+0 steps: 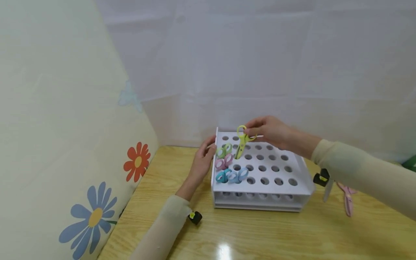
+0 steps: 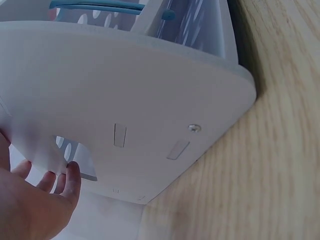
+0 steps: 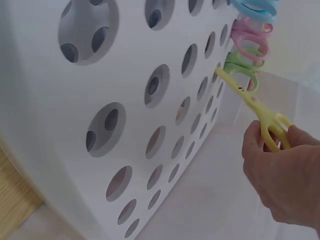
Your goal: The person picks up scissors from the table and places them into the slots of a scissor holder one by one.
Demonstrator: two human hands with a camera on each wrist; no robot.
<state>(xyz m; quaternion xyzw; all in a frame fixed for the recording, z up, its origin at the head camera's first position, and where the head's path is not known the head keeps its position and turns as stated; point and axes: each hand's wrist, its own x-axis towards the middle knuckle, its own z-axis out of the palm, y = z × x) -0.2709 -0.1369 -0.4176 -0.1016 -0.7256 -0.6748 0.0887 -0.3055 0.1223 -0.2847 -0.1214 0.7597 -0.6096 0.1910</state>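
My right hand [image 1: 269,130] pinches a pair of yellow scissors [image 1: 241,146] by the handle loops. The scissors tilt over the white holed rack [image 1: 256,187], and in the right wrist view their tip meets a hole beside the green handles. My left hand [image 1: 202,159] touches the outside of the rack's left side panel [image 2: 125,90], its fingertips at a cut-out. Along the rack's left side sit green scissors [image 1: 224,151], pink scissors [image 1: 224,161], teal scissors [image 1: 223,176] and light blue scissors [image 1: 238,175], handles upward.
On the wooden table [image 1: 247,231], pink scissors [image 1: 348,198] lie right of the rack, near my right sleeve. A pale elongated piece [image 1: 328,190] shows beside them, partly hidden. A white backdrop [image 1: 243,72] stands close behind the rack, and a flower-patterned panel [image 1: 65,126] rises at left.
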